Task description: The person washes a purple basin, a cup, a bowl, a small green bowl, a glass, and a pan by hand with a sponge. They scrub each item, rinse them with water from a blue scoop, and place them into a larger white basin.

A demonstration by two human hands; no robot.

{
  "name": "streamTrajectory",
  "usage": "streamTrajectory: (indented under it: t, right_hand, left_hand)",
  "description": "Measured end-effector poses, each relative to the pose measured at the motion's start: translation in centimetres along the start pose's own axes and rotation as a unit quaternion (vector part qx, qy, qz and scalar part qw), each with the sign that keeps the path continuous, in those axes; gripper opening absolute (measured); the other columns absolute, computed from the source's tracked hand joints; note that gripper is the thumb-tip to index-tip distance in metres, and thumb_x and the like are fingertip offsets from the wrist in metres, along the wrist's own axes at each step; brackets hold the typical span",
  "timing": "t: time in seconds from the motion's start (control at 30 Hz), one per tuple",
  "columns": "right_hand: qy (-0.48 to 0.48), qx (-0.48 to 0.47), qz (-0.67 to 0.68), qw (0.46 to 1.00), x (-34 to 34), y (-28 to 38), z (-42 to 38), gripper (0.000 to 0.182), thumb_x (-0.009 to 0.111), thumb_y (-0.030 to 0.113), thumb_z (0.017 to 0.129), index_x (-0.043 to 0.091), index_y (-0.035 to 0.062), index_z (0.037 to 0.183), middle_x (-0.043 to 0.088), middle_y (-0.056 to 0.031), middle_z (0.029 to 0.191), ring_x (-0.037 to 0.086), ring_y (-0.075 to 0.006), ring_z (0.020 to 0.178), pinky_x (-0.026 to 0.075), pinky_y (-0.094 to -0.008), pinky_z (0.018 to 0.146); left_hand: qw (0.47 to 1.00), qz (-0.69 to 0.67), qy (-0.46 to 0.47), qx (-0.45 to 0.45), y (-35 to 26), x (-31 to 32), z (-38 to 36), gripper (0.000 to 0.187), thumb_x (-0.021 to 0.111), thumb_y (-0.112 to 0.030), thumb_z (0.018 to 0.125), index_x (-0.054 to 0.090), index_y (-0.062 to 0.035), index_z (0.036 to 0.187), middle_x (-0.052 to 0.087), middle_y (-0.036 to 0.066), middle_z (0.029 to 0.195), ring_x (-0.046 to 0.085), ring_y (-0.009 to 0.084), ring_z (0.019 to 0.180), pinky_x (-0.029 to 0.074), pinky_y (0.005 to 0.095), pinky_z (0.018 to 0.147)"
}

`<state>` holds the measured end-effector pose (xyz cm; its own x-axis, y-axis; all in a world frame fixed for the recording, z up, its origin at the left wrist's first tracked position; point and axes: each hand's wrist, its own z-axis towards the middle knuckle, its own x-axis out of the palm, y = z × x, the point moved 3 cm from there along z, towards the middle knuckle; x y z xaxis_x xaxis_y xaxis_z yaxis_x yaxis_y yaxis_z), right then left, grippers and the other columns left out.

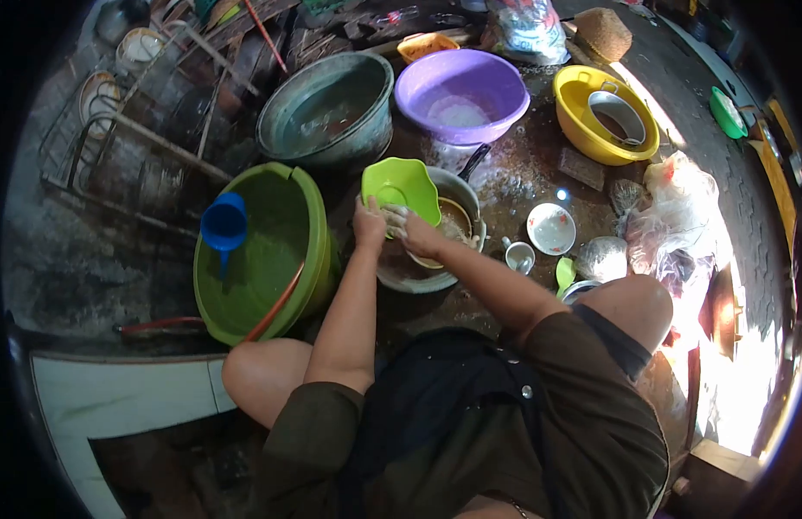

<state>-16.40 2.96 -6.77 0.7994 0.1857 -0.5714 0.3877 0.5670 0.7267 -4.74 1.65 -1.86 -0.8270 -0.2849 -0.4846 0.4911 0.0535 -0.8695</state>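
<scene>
A scalloped bowl [402, 186] is held over a basin [427, 278] on the floor [539, 173]. Left of the basin a tub [258, 251] is set, with a scoop [223, 223] in it. Behind the basin two larger basins [327, 108] [461, 91] are placed. To its right a small bowl [551, 228] and a cup [519, 257] are laid.

floor [522, 177]: wet, dark, speckled ground.
centre: grey basin [418, 275].
9 o'clock: big green tub [271, 259], touching the grey basin's side.
11 o'clock: metal basin [327, 108] with water.
12 o'clock: purple basin [461, 91].
1 o'clock: yellow basin [591, 117].
3 o'clock: white bowl [551, 228], small cup [519, 256] just beside it, plastic bags [677, 225] farther out.
</scene>
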Motion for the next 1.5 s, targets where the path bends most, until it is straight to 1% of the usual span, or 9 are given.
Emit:
streamTrajectory:
  t: [0.17, 0.23, 0.4, 0.57, 0.8, 0.9, 1.2, 1.33, 1.5]
  right_hand:
    - [0.152, 0.002, -0.358, 0.921, -4.1, 1.1, 0.4, 0.047, 0.048, 0.012, 0.083, 0.042, 0.0059, 0.130, 0.035, -0.0124, 0.139, 0.032, -0.0372, 0.127, 0.030, -0.0424, 0.104]
    - [-0.029, 0.006, -0.461, 0.887, -2.9, 1.3, 1.7, 0.052, 0.052, 0.015, 0.082, 0.041, 0.0113, 0.132, 0.035, -0.0158, 0.138, 0.040, -0.0368, 0.123, 0.036, -0.0411, 0.100]
    - [0.169, 0.122, -0.124, 0.970, -0.3, 5.6, 0.5, 0.065, 0.061, 0.008, 0.072, 0.040, 0.0159, 0.133, 0.039, -0.0138, 0.135, 0.044, -0.0372, 0.117, 0.040, -0.0377, 0.095]
    - [0.259, 0.079, -0.324, 0.906, -4.0, 2.8, -1.0, 0.058, 0.063, 0.010, 0.072, 0.043, 0.0091, 0.127, 0.053, -0.0159, 0.114, 0.051, -0.0372, 0.102, 0.044, -0.0417, 0.086]
    - [-0.131, 0.175, -0.301, 0.928, -2.5, -1.3, -0.9, 0.035, 0.060, 0.025, 0.077, 0.057, 0.0057, 0.106, 0.055, -0.0212, 0.104, 0.053, -0.0374, 0.096, 0.044, -0.0446, 0.081]
    - [0.279, 0.195, -0.175, 0.924, -4.1, 0.4, -2.4, 0.034, 0.050, 0.025, 0.082, 0.055, -0.0004, 0.104, 0.059, -0.0233, 0.101, 0.060, -0.0352, 0.091, 0.046, -0.0456, 0.077]
    - [-0.052, 0.292, -0.353, 0.887, -6.5, -3.6, -2.6, 0.023, 0.047, 0.018, 0.085, 0.053, -0.0021, 0.094, 0.058, -0.0226, 0.100, 0.058, -0.0365, 0.090, 0.047, -0.0446, 0.074]
    - [0.239, 0.142, -0.056, 0.959, -4.4, -0.4, -3.8, 0.032, 0.053, 0.028, 0.083, 0.055, 0.0023, 0.102, 0.056, -0.0234, 0.102, 0.057, -0.0389, 0.091, 0.046, -0.0459, 0.076]
    - [0.303, 0.128, -0.269, 0.905, -5.8, 1.5, -4.6, 0.046, 0.062, 0.037, 0.078, 0.056, 0.0060, 0.111, 0.060, -0.0200, 0.098, 0.059, -0.0364, 0.087, 0.047, -0.0442, 0.079]
  left_hand:
    - [0.912, -0.295, 0.093, -0.270, 3.3, -0.5, -4.1, 0.039, 0.035, -0.038, 0.096, 0.037, -0.0091, 0.122, 0.060, 0.012, 0.096, 0.064, 0.0271, 0.073, 0.054, 0.0413, 0.045]
    - [0.887, -0.332, 0.144, -0.288, 4.3, 0.8, -4.6, 0.042, 0.033, -0.043, 0.096, 0.041, -0.0105, 0.122, 0.059, 0.011, 0.102, 0.064, 0.0258, 0.076, 0.054, 0.0403, 0.050]
    - [0.729, -0.545, 0.167, -0.378, 7.5, 2.7, -5.2, 0.055, 0.029, -0.055, 0.093, 0.047, -0.0097, 0.119, 0.059, 0.010, 0.108, 0.062, 0.0241, 0.090, 0.055, 0.0401, 0.053]
    - [0.831, -0.406, 0.188, -0.331, 8.4, 1.3, -4.6, 0.061, 0.031, -0.061, 0.089, 0.049, -0.0106, 0.118, 0.064, 0.009, 0.098, 0.064, 0.0257, 0.080, 0.053, 0.0414, 0.064]
    - [0.801, -0.390, 0.304, -0.337, 3.2, 6.1, -6.0, 0.065, 0.036, -0.066, 0.084, 0.047, -0.0144, 0.121, 0.061, 0.007, 0.106, 0.062, 0.0222, 0.087, 0.053, 0.0401, 0.051]
    - [0.799, -0.380, 0.309, -0.349, 4.9, 6.6, -5.7, 0.066, 0.036, -0.067, 0.084, 0.047, -0.0157, 0.123, 0.060, 0.006, 0.107, 0.062, 0.0217, 0.086, 0.053, 0.0387, 0.051]
    - [0.767, -0.374, 0.394, -0.342, 2.2, 9.9, -6.2, 0.066, 0.038, -0.066, 0.084, 0.046, -0.0121, 0.122, 0.059, 0.009, 0.110, 0.063, 0.0223, 0.086, 0.054, 0.0397, 0.057]
    - [0.757, -0.363, 0.376, -0.393, 7.0, 9.6, -4.7, 0.067, 0.039, -0.066, 0.084, 0.048, -0.0115, 0.121, 0.057, 0.010, 0.114, 0.062, 0.0261, 0.092, 0.054, 0.0469, 0.066]
    - [0.704, -0.376, 0.441, -0.412, 6.2, 8.2, -4.1, 0.072, 0.044, -0.071, 0.077, 0.047, -0.0170, 0.124, 0.054, 0.007, 0.118, 0.056, 0.0282, 0.098, 0.051, 0.0448, 0.070]
